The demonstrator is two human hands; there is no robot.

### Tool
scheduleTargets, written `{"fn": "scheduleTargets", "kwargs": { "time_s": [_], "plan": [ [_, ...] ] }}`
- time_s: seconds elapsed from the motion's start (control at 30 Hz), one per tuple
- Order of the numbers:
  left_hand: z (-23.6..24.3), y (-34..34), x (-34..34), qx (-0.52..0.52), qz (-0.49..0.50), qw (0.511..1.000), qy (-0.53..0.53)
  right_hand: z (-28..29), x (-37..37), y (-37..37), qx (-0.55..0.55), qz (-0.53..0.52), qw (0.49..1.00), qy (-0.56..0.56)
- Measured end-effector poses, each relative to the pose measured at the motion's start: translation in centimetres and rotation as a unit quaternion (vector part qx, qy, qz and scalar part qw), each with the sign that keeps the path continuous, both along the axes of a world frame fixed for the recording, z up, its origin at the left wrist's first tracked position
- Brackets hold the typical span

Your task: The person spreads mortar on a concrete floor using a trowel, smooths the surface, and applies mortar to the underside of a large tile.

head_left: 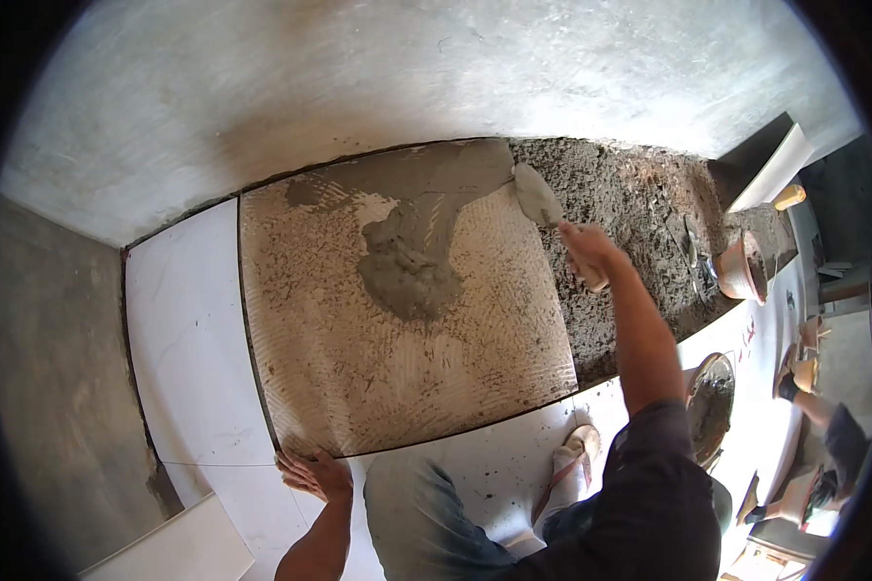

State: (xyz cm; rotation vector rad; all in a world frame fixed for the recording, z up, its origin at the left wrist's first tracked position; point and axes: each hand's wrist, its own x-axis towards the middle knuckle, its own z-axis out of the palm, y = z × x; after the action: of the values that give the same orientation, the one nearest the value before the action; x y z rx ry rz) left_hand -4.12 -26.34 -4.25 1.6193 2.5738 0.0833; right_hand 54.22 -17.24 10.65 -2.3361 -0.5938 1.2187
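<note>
Gripping trowel (535, 197) in right fingers (573, 234) by right edge of mortar-smeared tile (358, 373); resting left fingers (295, 468) at near-left corner.

A tile (329, 373) is lying flat, its tan, finely ribbed face showing upward and dark crumbs speckling it. Wet grey mortar (412, 281) is covering part of this face: a smooth band is running along the far edge, and a thick, lumpy mound is sitting near the middle, joining that band. A trowel (538, 197) is hanging over the tile's right edge near the far corner, its grey-smeared blade pointing away and slightly left, its pale handle slanting back toward the right.
</note>
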Motion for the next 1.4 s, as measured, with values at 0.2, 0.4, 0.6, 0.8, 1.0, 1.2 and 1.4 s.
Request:
{"fn": "scheduleTargets", "kwargs": {
  "time_s": [0.2,0.4,0.6,0.8,1.0,1.2,1.4],
  "plan": [
    [-0.2,-0.3,-0.4,0.005,-0.002,1.000,0.014,4.9,3.5,4.0,-0.121,0.040,0.992,0.008],
    [0.7,0.2,0.2,-0.015,0.012,1.000,-0.005,5.6,5.9,7.3,-0.182,0.128,0.973,-0.055],
    [0.3,0.0,-0.1,-0.014,0.005,1.000,0.019,5.7,6.6,10.1,-0.192,0.112,0.974,0.034],
    [-0.5,-0.2,0.0,0.006,-0.006,1.000,0.022,3.2,6.3,11.4,-0.100,0.079,0.991,0.030],
    [-0.2,-0.5,-0.6,0.022,0.011,1.000,0.008,0.1,-0.6,9.0,-0.044,0.071,0.996,-0.003],
    [1.5,0.5,0.4,0.026,-0.014,0.999,-0.035,-10.6,-8.5,13.4,0.099,0.153,0.979,-0.096],
    [1.7,0.6,0.2,0.008,-0.019,0.997,-0.068,-7.5,-27.3,24.2,0.024,0.211,0.977,-0.027]
  ]
}}
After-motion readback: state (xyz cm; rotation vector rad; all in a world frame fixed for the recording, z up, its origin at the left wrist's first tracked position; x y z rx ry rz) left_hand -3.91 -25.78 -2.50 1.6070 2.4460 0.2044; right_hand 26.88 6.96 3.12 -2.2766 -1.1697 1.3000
